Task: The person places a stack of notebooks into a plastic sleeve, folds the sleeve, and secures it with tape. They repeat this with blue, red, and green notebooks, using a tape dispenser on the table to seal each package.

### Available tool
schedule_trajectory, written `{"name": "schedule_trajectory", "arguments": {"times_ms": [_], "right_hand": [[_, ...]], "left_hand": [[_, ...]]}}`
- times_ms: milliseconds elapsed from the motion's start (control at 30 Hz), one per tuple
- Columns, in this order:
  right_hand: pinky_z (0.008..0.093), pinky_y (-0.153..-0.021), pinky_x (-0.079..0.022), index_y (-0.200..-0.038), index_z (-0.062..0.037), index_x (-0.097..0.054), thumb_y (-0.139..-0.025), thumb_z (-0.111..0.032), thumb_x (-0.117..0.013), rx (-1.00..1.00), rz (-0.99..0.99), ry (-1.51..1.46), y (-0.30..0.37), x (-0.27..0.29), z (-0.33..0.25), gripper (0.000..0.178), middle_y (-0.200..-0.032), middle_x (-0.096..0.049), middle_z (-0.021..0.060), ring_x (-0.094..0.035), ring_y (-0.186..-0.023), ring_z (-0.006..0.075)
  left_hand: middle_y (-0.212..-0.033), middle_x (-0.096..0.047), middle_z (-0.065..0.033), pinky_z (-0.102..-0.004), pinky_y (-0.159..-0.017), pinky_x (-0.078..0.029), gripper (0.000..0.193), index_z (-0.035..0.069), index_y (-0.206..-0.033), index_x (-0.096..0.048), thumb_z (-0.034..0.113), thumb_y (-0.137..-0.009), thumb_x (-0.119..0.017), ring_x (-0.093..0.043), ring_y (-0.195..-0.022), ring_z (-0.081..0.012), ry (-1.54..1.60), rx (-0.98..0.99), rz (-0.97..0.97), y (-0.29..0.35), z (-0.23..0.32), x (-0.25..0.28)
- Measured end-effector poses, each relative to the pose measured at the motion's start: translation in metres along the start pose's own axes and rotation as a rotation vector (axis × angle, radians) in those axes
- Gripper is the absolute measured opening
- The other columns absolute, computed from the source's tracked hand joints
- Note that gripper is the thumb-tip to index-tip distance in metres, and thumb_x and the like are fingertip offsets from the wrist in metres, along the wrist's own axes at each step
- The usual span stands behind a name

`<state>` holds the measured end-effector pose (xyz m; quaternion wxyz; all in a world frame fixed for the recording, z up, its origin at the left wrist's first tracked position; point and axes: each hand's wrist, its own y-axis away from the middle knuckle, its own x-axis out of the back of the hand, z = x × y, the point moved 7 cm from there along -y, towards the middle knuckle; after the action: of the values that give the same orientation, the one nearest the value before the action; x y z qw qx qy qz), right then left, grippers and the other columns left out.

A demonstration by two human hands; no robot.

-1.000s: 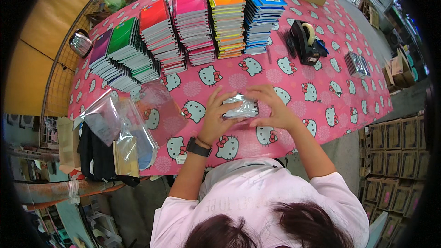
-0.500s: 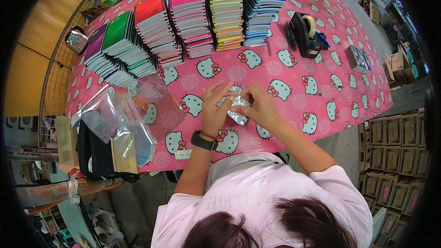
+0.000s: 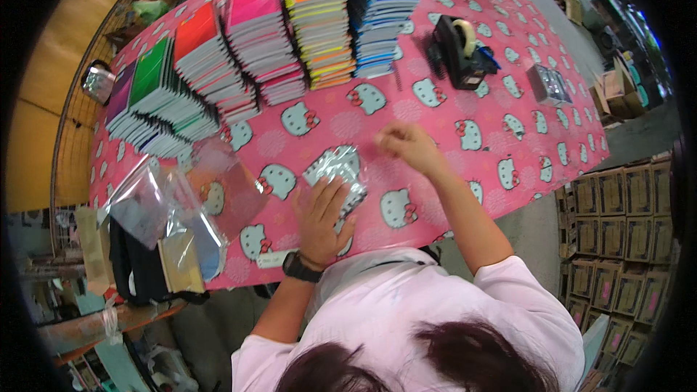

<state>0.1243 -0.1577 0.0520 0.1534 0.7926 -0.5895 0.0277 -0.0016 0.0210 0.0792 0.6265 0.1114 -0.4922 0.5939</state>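
A small silvery plastic-wrapped pack [image 3: 335, 170] lies on the pink patterned tablecloth [image 3: 450, 174] near the table's front edge. My left hand [image 3: 323, 218], with a black watch at the wrist, lies flat on the near end of the pack with fingers spread. My right hand [image 3: 406, 145] hovers just right of the pack, fingers curled together, with nothing visible in them. Beyond the hands stand several stacks of colourful notebooks [image 3: 254, 51].
A black tape dispenser [image 3: 459, 51] stands at the right of the stacks. A second silvery pack [image 3: 548, 83] lies near the right edge. Clear plastic bags [image 3: 174, 203] hang at the table's left front corner. Cardboard boxes [image 3: 617, 247] are stacked on the floor at right.
Both hands were on the silvery pack. My right hand has let go and lifted to the right, and my left hand has flattened onto the pack.
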Motion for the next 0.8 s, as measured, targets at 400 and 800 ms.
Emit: {"name": "schedule_trajectory", "arguments": {"times_ms": [400, 800], "right_hand": [[0.0268, -0.065, -0.047, -0.089, -0.003, -0.068, -0.081, -0.027, -0.067, -0.106, 0.883, 0.536, -0.088, 0.328, 0.074, 0.025, -0.078, -0.066, 0.0044, -0.059, -0.07, 0.0109], [0.0209, -0.046, -0.031, -0.074, -0.0075, -0.061, -0.084, -0.027, -0.066, -0.248, 0.497, -0.508, -0.062, 0.249, 0.137, 0.022, -0.063, -0.054, -0.0035, -0.04, -0.05, 0.0049]], "left_hand": [[-0.129, -0.051, -0.0113, -0.0479, -0.097, -0.03, 0.051, 0.005, -0.12, -0.056, 0.03, -0.077, -0.063, -0.043, -0.121, -0.0312, 0.062, -0.09, 0.064, -0.006, 0.002, -0.002], [-0.128, -0.051, -0.0109, -0.0476, -0.098, -0.03, 0.051, 0.006, -0.12, -0.056, 0.028, -0.075, -0.065, -0.042, -0.121, -0.0333, 0.117, -0.083, 0.041, -0.009, 0.005, 0.004]]}}
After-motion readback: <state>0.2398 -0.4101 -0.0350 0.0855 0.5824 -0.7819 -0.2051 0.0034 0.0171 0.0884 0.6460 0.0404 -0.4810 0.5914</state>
